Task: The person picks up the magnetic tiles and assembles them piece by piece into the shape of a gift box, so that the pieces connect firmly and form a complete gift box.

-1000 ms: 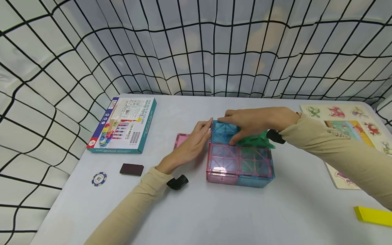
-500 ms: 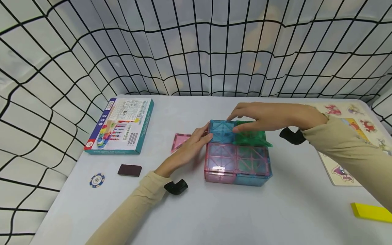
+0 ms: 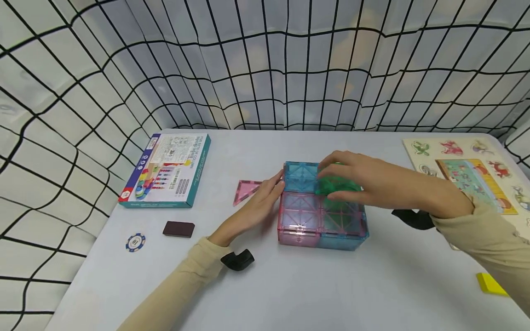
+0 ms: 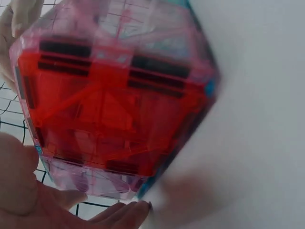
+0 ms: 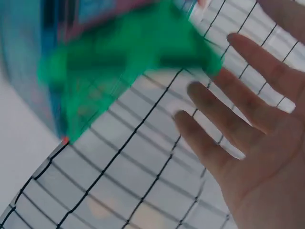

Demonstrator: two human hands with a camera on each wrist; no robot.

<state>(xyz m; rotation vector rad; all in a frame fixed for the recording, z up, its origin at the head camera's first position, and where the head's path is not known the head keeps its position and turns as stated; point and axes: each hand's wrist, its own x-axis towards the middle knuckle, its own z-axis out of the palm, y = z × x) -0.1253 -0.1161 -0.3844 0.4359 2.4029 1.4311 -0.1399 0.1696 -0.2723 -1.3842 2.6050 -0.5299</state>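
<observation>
A low box of translucent magnetic tiles (image 3: pixel 300 214) stands on the table, pink and blue on top. The left wrist view shows a red tile (image 4: pixel 95 105) on one side of it. Against the box's left side rests my left hand (image 3: pixel 256 207), fingers extended. My right hand (image 3: pixel 374 181) hovers over the back right corner with spread fingers. A green tile piece (image 5: pixel 138 52) sits there, tilted and sticking out past the box, close to my fingertips; whether they touch it I cannot tell. Left of my left hand lies a pink triangular tile (image 3: pixel 247 189), partly covered.
A boxed game (image 3: pixel 167 170) lies at the back left, with a dark block (image 3: pixel 178 229) and a poker chip (image 3: pixel 135 242) in front. A picture puzzle board (image 3: pixel 422 158) is at the right, partly behind my right arm. A yellow block (image 3: pixel 490 284) lies near the right edge.
My right hand has drawn off the blue tile toward the right and come over the green piece. The left hand stays at the box's left side.
</observation>
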